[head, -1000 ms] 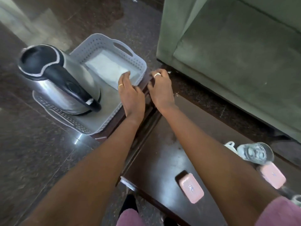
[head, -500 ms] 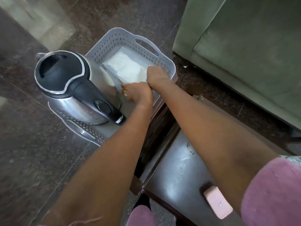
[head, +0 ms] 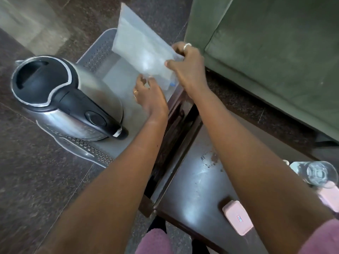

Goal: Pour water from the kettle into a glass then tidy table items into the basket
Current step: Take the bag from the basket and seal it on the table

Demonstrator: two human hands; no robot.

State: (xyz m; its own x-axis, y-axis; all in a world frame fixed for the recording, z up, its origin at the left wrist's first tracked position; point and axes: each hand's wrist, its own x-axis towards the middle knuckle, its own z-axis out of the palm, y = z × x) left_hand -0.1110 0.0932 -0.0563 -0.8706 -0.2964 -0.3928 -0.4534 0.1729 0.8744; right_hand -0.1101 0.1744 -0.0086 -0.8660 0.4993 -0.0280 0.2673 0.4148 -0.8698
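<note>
A steel kettle (head: 60, 99) with a black lid and handle stands in the grey perforated basket (head: 97, 57) at the left end of the dark table. My right hand (head: 187, 66) grips the near edge of a translucent plastic bag (head: 141, 46), which is lifted and tilted up above the basket. Just below the bag's lower corner is my left hand (head: 150, 94), its fingers touching that corner. A clear glass (head: 319, 175) stands at the table's right edge.
A pink case (head: 237, 217) lies on the dark table (head: 192, 180) near its front edge. A second pink item (head: 330, 197) sits by the glass. A green sofa (head: 271, 52) runs along the far right. Dark stone floor surrounds the table.
Both hands reached into the basket from its near rim and took hold of the plastic bag. The bag now stands raised above the basket instead of lying flat in it.
</note>
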